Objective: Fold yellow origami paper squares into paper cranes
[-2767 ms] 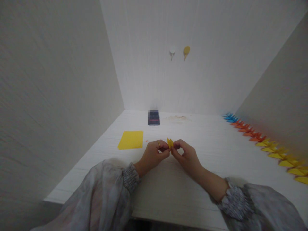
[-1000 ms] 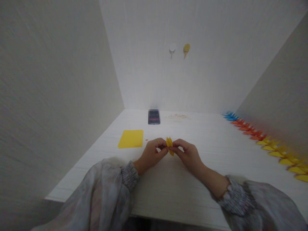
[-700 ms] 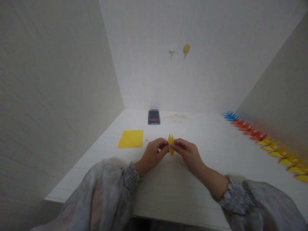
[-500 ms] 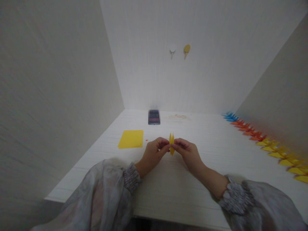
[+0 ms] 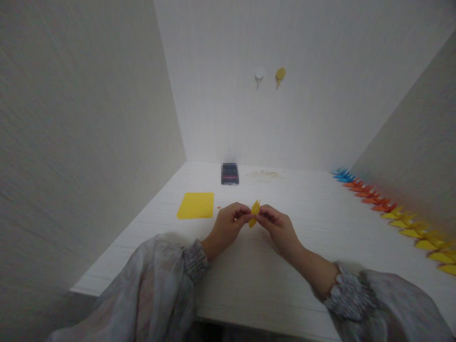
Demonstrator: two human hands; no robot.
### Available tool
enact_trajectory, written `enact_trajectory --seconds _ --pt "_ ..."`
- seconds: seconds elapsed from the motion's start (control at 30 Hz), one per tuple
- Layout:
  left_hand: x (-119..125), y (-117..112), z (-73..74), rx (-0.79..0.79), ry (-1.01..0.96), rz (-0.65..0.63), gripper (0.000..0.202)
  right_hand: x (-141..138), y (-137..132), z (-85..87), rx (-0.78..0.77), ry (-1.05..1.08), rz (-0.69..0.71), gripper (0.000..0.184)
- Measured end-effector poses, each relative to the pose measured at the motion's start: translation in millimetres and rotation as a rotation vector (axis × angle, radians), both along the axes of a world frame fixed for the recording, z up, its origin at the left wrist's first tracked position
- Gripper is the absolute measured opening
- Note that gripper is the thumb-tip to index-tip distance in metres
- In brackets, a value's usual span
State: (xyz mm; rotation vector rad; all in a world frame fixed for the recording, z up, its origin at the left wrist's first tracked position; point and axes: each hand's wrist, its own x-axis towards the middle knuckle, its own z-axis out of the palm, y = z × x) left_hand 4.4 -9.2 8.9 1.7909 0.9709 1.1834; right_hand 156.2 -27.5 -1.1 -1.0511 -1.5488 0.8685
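Observation:
A small piece of folded yellow origami paper (image 5: pixel 255 209) is held upright above the table, pinched from both sides. My left hand (image 5: pixel 232 222) grips its left side between thumb and fingers, a ring on one finger. On the other side my right hand (image 5: pixel 278 224) pinches it the same way. Its two narrow points stick up between the fingertips, and the fingers cover part of the folds. To the left of my left hand lies a stack of square yellow paper (image 5: pixel 195 205), with a tiny orange scrap (image 5: pixel 218 207) between them.
A dark, blurred-out flat device (image 5: pixel 230 174) lies by the back wall. Along the right wall runs a row of folded paper cranes (image 5: pixel 409 223) in blue, orange and yellow. A white hook (image 5: pixel 259 73) and a yellow hook (image 5: pixel 280 74) are on the back wall.
The folded yellow paper has tilted, and its two upright points now lean right and sit closer together. Both hands keep their pinch. The whole view has shifted slightly.

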Motion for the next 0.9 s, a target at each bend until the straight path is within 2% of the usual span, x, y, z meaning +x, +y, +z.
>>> enact_trajectory --seconds 0.1,0.23,0.43,0.57,0.63,0.9 --pt "-0.9 0.3 1.7 0.143 0.040 -0.013 0.005 0.3 -0.6 1.6 0.033 -0.041 0.035 0.009" --pt "-0.9 -0.7 3.2 0.252 0.040 -0.061 0.002 -0.1 -1.6 4.7 0.063 -0.092 0.064 0.009" --pt "-0.4 -2.6 3.9 0.278 0.040 -0.083 0.002 -0.9 -2.1 4.4 0.077 -0.063 0.055 0.009" --pt "0.5 -4.8 5.1 0.314 0.026 -0.027 0.005 -1.7 -0.7 2.3 0.049 0.015 0.057 0.009" --pt "1.0 -6.6 5.9 0.282 -0.010 -0.018 0.007 -2.2 -0.5 1.9 0.029 0.061 0.070 0.008" --pt "2.0 -3.4 1.6 -0.067 -0.292 -0.066 0.020 -3.5 -2.9 -0.2 -0.025 0.145 0.056 0.011"
